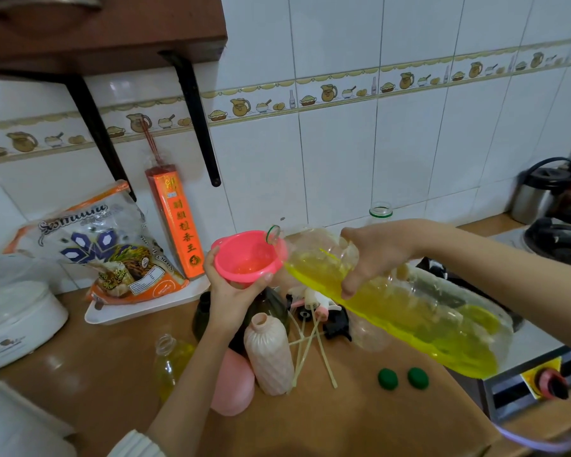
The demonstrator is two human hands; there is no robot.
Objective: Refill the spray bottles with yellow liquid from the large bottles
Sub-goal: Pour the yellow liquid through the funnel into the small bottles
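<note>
The right hand [373, 255] grips a tilted large bottle [409, 301] of yellow liquid, mouth over a pink funnel [248, 258] gripped by the left hand [234, 291] above a dark bottle [267, 306]. Nearer stands an empty pink spray bottle [269, 352] on the bench [343, 417].

We see two bare forearms reaching in over the wooden counter [343, 420]; the left hand [231, 298] and the right hand [373, 255] wear no rings, watch or gloves that we can make out; at the counter's near edge, the left arm ends in a ribbed, cream-white knitted cuff [136, 445]; the right arm shows no sleeve.
</note>
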